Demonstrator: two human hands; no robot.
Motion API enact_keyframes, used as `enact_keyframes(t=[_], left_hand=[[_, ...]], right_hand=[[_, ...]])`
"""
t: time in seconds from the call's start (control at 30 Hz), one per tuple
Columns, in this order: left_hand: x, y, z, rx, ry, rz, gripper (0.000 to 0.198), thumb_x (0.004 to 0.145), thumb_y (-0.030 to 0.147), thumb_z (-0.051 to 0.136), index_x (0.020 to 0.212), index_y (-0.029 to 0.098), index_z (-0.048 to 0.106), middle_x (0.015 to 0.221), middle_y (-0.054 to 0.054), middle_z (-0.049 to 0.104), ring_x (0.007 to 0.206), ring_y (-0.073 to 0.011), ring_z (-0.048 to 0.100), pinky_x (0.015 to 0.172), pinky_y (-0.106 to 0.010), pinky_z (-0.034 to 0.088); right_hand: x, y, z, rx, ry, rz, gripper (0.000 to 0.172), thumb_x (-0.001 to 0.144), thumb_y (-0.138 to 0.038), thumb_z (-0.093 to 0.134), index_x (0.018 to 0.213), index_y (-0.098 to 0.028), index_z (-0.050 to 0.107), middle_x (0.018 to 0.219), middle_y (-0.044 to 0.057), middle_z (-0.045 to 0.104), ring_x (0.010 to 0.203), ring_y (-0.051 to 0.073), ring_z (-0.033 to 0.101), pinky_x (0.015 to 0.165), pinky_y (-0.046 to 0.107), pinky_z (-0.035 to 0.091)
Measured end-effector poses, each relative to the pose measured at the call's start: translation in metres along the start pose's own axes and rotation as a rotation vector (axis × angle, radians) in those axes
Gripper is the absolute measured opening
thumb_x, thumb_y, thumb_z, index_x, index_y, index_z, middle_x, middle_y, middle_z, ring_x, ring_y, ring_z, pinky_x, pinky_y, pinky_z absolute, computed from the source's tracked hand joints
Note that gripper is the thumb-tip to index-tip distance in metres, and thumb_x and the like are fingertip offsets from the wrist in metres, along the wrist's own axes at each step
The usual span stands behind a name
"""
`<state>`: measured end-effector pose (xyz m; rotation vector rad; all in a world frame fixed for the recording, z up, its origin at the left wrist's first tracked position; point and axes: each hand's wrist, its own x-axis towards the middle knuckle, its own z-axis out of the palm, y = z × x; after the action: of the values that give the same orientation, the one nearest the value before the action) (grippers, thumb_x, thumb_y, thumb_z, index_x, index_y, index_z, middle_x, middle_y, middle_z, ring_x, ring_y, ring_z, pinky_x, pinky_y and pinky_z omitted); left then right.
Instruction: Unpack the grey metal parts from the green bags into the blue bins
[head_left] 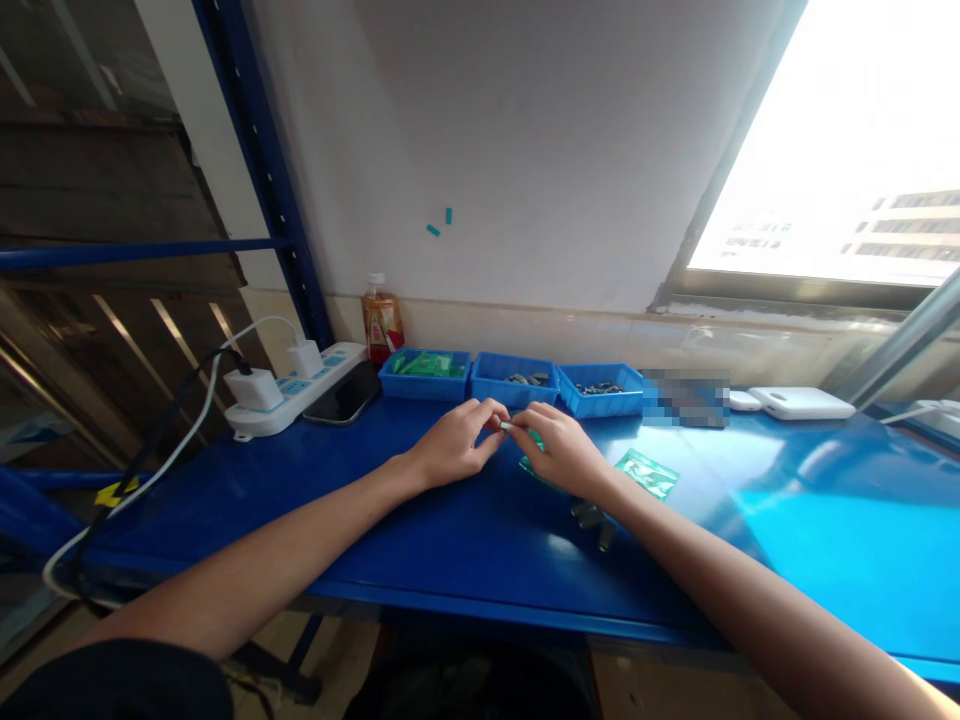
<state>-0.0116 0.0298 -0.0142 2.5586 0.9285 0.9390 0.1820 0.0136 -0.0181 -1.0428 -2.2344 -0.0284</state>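
Just in front of the middle bin [495, 391], over the table [450, 545], both hands meet at one small pale piece [506, 426]. The right hand [553, 447] pinches it between thumb and forefinger; the left hand [459, 442] has its thumb and forefinger curled in to the piece's other end, though whether they grip or only touch it I cannot tell. The left hand's other fingers are bent in, and the right's are partly hidden. The step in hand looks like close fingertip work on the piece, held up between the hands. As I judge it, the next move calls for a light, steady pinch, with one hand holding while the other works. Left of the middle bin stands the left bin [424, 388] of green packets; to its right, the right bin [604, 404] of small parts. Nearer than the middle bin and to its right lie a packet [651, 474] and some dark cylinders [604, 538].
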Motion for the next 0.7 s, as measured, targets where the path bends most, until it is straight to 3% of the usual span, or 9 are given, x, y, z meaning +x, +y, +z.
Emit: enact_keyframes(t=[0.37, 0.53, 0.6, 0.7], left_hand=[[0.0005, -0.0037, -0.0004, 0.083, -0.035, -0.052, 0.026, 0.096, 0.035, 0.038, 0.088, 0.019, 0.057, 0.081, -0.003, 0.061, 0.08, -0.018, 0.057, 0.072, -0.028, 0.043], [-0.0009, -0.0053, -0.0001, 0.0, -0.036, -0.055, 0.02, 0.092, 0.032, 0.046, 0.104, 0.021, 0.056, 0.089, -0.003, 0.063, 0.085, -0.0172, 0.06, 0.077, -0.028, 0.045], [-0.0013, -0.0042, 0.0004, -0.016, -0.028, -0.044, 0.026, 0.088, 0.029, 0.053, 0.112, 0.021, 0.052, 0.089, -0.002, 0.064, 0.084, -0.0169, 0.061, 0.077, -0.028, 0.046], [-0.0015, -0.0029, 0.0012, 0.005, -0.005, -0.034, 0.025, 0.084, 0.027, 0.058, 0.108, 0.021, 0.053, 0.087, -0.001, 0.064, 0.083, -0.0171, 0.062, 0.075, -0.027, 0.046]], right_hand=[[-0.0012, -0.0032, 0.0024, 0.015, 0.026, 0.045, 0.008, 0.086, -0.026, 0.055, 0.092, -0.02, 0.056, 0.085, 0.004, 0.061, 0.08, 0.018, 0.058, 0.072, 0.029, 0.045], [-0.0012, -0.003, 0.0056, 0.02, 0.021, 0.07, 0.009, 0.09, -0.025, 0.049, 0.088, -0.019, 0.057, 0.083, 0.005, 0.061, 0.078, 0.017, 0.058, 0.071, 0.028, 0.044], [-0.0009, -0.0024, 0.0053, 0.024, 0.019, 0.084, 0.013, 0.092, -0.025, 0.047, 0.085, -0.019, 0.056, 0.081, 0.004, 0.061, 0.077, 0.017, 0.057, 0.07, 0.028, 0.043], [-0.0006, -0.0021, 0.0039, 0.032, 0.017, 0.094, 0.017, 0.093, -0.026, 0.045, 0.083, -0.019, 0.056, 0.08, 0.004, 0.06, 0.077, 0.017, 0.057, 0.07, 0.028, 0.043]])
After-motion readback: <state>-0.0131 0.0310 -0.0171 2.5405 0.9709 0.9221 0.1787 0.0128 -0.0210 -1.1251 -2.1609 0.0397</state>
